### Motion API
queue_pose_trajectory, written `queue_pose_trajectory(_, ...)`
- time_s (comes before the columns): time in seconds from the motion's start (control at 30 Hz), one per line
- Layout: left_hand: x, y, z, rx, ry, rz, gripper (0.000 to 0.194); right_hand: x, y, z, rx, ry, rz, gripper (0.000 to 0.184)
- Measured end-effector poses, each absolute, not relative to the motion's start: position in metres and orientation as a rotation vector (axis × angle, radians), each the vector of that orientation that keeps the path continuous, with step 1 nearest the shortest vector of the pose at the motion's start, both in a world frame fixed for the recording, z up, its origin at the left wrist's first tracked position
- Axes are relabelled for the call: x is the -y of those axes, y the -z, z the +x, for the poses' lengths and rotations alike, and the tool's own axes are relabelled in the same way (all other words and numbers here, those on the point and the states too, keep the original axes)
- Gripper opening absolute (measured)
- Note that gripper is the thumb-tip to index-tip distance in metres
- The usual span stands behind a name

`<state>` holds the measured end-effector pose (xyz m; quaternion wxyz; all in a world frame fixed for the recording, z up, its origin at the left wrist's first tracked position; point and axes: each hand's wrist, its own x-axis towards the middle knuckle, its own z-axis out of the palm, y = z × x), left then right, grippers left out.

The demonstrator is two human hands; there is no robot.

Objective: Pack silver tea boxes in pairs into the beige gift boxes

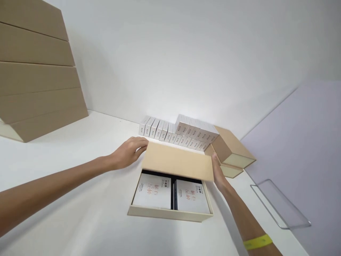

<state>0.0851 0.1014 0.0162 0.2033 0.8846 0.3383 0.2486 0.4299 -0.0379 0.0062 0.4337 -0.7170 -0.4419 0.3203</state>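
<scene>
In the middle of the white table, a cream gift box point(165, 212) has its front half uncovered. Two white packets point(151, 193) with orange and black print lie side by side in its dark insert. A tan box lid point(177, 161) covers the back half. My left hand point(131, 152) grips the lid's left end with curled fingers, partly hidden behind its corner. At the opposite end, my right hand point(217, 172) holds the lid's right edge, thumb up; its other fingers are hidden.
Small white cartons point(165, 129) stand in a row against the wall, some stacked two high. Beside them, tan boxes point(234, 147) are piled at the right. Large tan boxes point(37, 78) tower at the left. A clear-looking rectangular frame point(279, 204) lies at the right table edge.
</scene>
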Motion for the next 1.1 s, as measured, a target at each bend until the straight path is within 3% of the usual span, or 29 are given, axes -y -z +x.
queue_pose_trajectory(0.1,-0.088,-0.010,0.066,-0.649,-0.888,2.641,0.035,0.054,-0.006,0.418,1.014,-0.961,-1.714,0.093)
queue_pose_trajectory(0.33,-0.072,0.004,0.042,-0.239,-0.933,2.906,0.054,0.094,-0.005,0.392,1.104,-1.094,-1.564,0.072)
queue_pose_trajectory(0.5,-0.062,0.008,0.034,-0.196,-0.861,2.947,0.064,0.097,0.008,0.397,1.153,-1.099,-1.501,0.072)
queue_pose_trajectory(0.63,-0.051,0.008,0.028,-0.477,-0.679,2.615,0.053,0.100,0.018,0.400,1.068,-1.089,-1.522,0.078)
queue_pose_trajectory(0.67,-0.048,0.009,0.027,-0.570,-0.616,2.473,0.056,0.101,0.021,0.400,1.027,-1.084,-1.537,0.080)
queue_pose_trajectory(0.77,-0.040,0.013,0.032,-0.619,-0.449,2.218,0.126,0.100,0.027,0.404,0.900,-1.042,-1.580,0.085)
queue_pose_trajectory(0.83,-0.039,0.018,0.040,-0.503,-0.392,2.198,0.154,0.094,0.030,0.409,0.818,-0.990,-1.609,0.085)
queue_pose_trajectory(1.1,-0.049,0.038,0.060,-0.310,-0.445,2.223,0.140,0.072,0.053,0.425,0.610,-0.835,-1.597,0.054)
